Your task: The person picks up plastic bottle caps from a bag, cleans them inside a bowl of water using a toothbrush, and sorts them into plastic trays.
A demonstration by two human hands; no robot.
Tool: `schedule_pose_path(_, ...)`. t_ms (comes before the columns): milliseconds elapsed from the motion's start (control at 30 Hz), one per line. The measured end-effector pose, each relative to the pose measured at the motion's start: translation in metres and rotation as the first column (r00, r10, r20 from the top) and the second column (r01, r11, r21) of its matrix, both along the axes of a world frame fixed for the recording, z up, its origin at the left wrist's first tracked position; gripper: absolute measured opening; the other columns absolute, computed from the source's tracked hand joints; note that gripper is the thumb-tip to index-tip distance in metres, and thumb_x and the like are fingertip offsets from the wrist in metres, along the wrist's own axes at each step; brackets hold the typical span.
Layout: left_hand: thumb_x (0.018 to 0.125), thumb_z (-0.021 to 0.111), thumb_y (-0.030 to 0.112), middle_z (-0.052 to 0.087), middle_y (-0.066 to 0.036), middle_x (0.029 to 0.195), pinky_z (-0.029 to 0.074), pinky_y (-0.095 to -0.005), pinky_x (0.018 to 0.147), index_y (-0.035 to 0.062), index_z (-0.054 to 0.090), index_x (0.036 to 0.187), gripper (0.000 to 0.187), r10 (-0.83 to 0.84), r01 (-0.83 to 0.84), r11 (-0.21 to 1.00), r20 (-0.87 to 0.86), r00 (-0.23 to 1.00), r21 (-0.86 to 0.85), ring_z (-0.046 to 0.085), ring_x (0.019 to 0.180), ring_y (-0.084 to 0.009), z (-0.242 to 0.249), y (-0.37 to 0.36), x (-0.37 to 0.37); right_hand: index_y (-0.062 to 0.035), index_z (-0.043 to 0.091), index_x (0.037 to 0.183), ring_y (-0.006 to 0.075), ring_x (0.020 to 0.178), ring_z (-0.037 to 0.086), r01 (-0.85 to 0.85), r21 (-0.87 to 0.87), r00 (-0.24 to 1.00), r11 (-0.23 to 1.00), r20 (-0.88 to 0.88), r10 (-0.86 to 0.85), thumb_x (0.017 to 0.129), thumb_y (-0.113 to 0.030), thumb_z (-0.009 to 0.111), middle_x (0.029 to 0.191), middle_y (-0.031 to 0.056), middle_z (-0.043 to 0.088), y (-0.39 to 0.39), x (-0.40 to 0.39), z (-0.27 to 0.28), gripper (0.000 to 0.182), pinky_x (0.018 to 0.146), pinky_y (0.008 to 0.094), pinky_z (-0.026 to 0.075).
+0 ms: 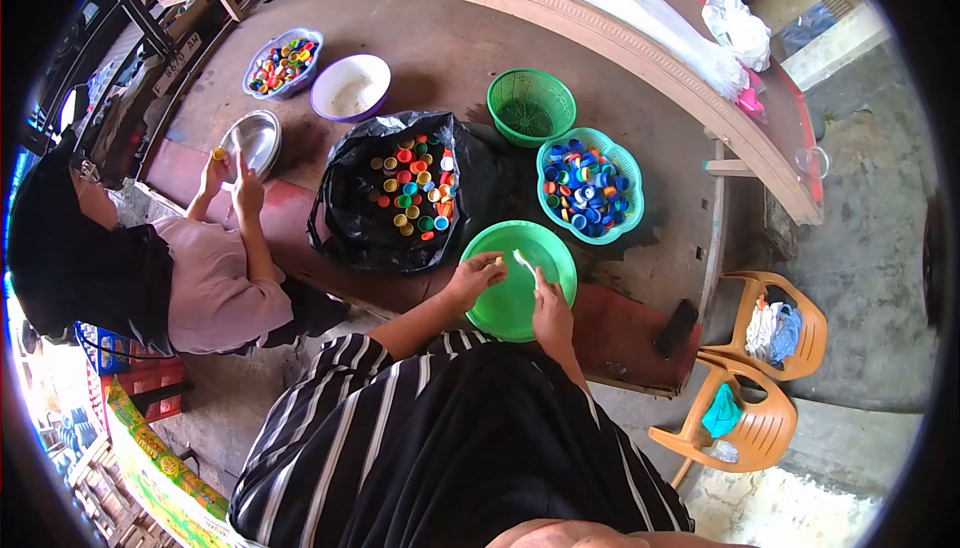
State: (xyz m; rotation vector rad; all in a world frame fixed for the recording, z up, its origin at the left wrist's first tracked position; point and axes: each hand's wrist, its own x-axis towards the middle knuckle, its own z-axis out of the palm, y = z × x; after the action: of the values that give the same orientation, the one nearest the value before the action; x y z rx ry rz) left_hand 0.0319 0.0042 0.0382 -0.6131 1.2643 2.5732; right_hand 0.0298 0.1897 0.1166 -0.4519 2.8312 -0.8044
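My left hand [474, 282] is closed on a small yellow bottle cap [499, 261], mostly covered by the fingers. A white toothbrush [526, 265] is in my right hand [551, 314], its bristled head pointing toward the cap but apart from it. Both hands are over a green basin [492, 320]. Just beyond, a black plastic bag [345, 210] lies spread with many coloured caps [410, 188] on it. To the right of the bag is a light-green basket [552, 210] full of mostly blue caps [590, 188].
A co-worker's hands [246, 188] hold a yellow cap and a brush over a metal bowl [262, 138]. Farther back stand a basket of caps [284, 65], a purple-and-white bowl [352, 88] and a green basket [531, 108]. A dark phone-like object [676, 329] lies near the right edge.
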Motion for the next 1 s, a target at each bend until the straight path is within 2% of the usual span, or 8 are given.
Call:
schedule_pose_path(67, 0.096, 0.057, 0.014, 0.061, -0.009, 0.111, 0.05, -0.0283, 0.093, -0.0031, 0.051, 0.123, 0.033, 0.016, -0.018, 0.993, 0.02, 1.0, 0.115, 0.061, 0.102, -0.0173, -0.003, -0.001, 0.002, -0.0197, 0.047, 0.138, 0.0372, 0.093, 0.059, -0.01, -0.168, 1.0, 0.986, 0.016, 0.013, 0.093, -0.011, 0.05, 0.103, 0.0166, 0.056, -0.004, 0.007, 0.009, 0.046, 0.076, 0.0443, 0.048)
schedule_pose_path(133, 0.095, 0.058, 0.014, 0.061, -0.008, 0.108, 0.051, -0.0281, 0.092, -0.0023, 0.052, 0.121, 0.031, 0.027, -0.028, 0.981, 0.008, 1.0, 0.193, 0.061, 0.1, -0.0171, -0.001, -0.001, 0.003, -0.02, 0.047, 0.139, 0.0374, 0.093, 0.059, -0.008, -0.078, 0.996, 0.997, 0.086, 0.014, 0.093, -0.011, 0.049, 0.103, 0.0165, 0.056, -0.005, 0.011, 0.011, 0.046, 0.076, 0.0441, 0.048)
schedule_pose_path(367, 0.096, 0.057, 0.013, 0.06, -0.007, 0.109, 0.05, -0.0291, 0.094, -0.001, 0.052, 0.121, 0.03, -0.009, 0.009, 0.994, 0.001, 1.0, 0.111, 0.06, 0.102, -0.018, 0.006, 0.001, 0.005, -0.0209, 0.047, 0.138, 0.0354, 0.093, 0.059, -0.058, -0.087, 0.993, 0.995, 0.098, 0.067, 0.092, -0.01, 0.05, 0.101, 0.0146, 0.056, -0.001, 0.015, 0.011, 0.047, 0.075, 0.0438, 0.048)
schedule_pose_path(433, 0.094, 0.059, 0.013, 0.06, -0.006, 0.105, 0.051, -0.0282, 0.09, -0.002, 0.052, 0.12, 0.03, -0.008, 0.009, 0.998, -0.018, 1.0, 0.055, 0.061, 0.099, -0.0185, 0.001, 0.001, 0.007, -0.0212, 0.049, 0.137, 0.0336, 0.093, 0.06, -0.015, 0.062, 0.993, 0.998, 0.116, 0.008, 0.092, -0.011, 0.051, 0.101, 0.0129, 0.056, 0.0, 0.005, 0.011, 0.046, 0.075, 0.0433, 0.049)
schedule_pose_path(567, 0.086, 0.067, 0.009, 0.064, -0.008, 0.097, 0.052, -0.0268, 0.078, -0.0005, 0.061, 0.11, 0.027, -0.105, 0.049, 0.9, -0.107, 0.989, -0.434, 0.063, 0.086, -0.0165, 0.001, -0.001, 0.009, -0.0221, 0.054, 0.132, 0.0306, 0.092, 0.061, -0.031, 0.17, 0.999, 0.985, -0.028, 0.037, 0.091, -0.013, 0.052, 0.102, 0.0093, 0.057, 0.0, -0.009, -0.013, 0.042, 0.074, 0.0431, 0.05)
schedule_pose_path(667, 0.077, 0.072, 0.012, 0.065, -0.012, 0.083, 0.051, -0.0306, 0.07, 0.0014, 0.067, 0.101, 0.027, -0.2, -0.094, 0.6, -0.263, 0.944, -0.794, 0.063, 0.074, -0.0194, -0.002, -0.003, 0.006, -0.0242, 0.058, 0.127, 0.0308, 0.086, 0.062, -0.036, 0.226, 0.999, 0.974, -0.031, 0.044, 0.091, -0.014, 0.053, 0.1, 0.0087, 0.058, 0.001, -0.006, -0.011, 0.039, 0.07, 0.0425, 0.051)
schedule_pose_path(833, 0.074, 0.071, 0.011, 0.063, -0.014, 0.079, 0.051, -0.0347, 0.065, -0.0001, 0.061, 0.108, 0.038, -0.2, -0.092, 0.528, -0.229, 0.953, -0.844, 0.063, 0.07, -0.0249, 0.005, 0.003, 0.005, -0.025, 0.061, 0.125, 0.0334, 0.086, 0.061, -0.065, 0.026, 0.998, 0.998, 0.017, 0.064, 0.093, -0.021, 0.053, 0.096, 0.0096, 0.058, -0.003, 0.002, 0.029, 0.033, 0.068, 0.0435, 0.049)
schedule_pose_path(1000, 0.068, 0.07, 0.007, 0.062, -0.018, 0.081, 0.051, -0.0414, 0.069, 0.0004, 0.053, 0.111, 0.047, -0.275, -0.175, 0.464, -0.329, 0.903, -0.869, 0.064, 0.079, -0.0332, 0.008, 0.005, 0.009, -0.0203, 0.061, 0.124, 0.0336, 0.088, 0.061, 0.006, 0.13, 0.999, 0.991, 0.031, -0.01, 0.092, -0.017, 0.055, 0.099, 0.0117, 0.06, 0.015, -0.002, 0.01, 0.033, 0.071, 0.0426, 0.049)
